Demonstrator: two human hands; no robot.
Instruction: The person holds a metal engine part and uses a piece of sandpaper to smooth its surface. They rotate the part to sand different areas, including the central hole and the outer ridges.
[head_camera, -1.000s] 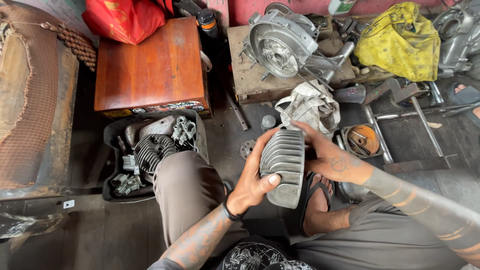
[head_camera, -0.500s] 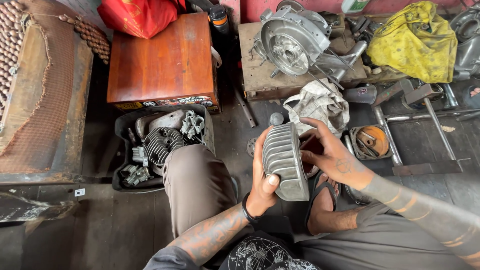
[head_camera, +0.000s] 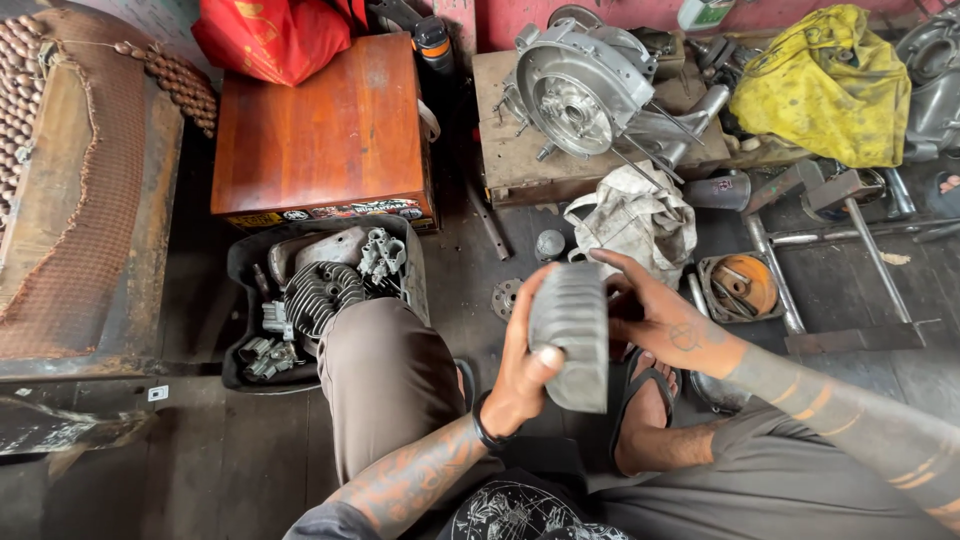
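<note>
Both hands hold a grey finned cylinder head (head_camera: 570, 335) upright between the knees: the left hand (head_camera: 520, 370) grips its near edge, the right hand (head_camera: 660, 315) supports the far side. Beside the left knee, a black tray (head_camera: 240, 275) holds engine parts. A crankcase (head_camera: 580, 95) rests on a wooden block (head_camera: 500, 150) beyond.

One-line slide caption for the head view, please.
Both hands, left hand and right hand, hold a grey finned engine part above a cluttered workshop floor.
</note>
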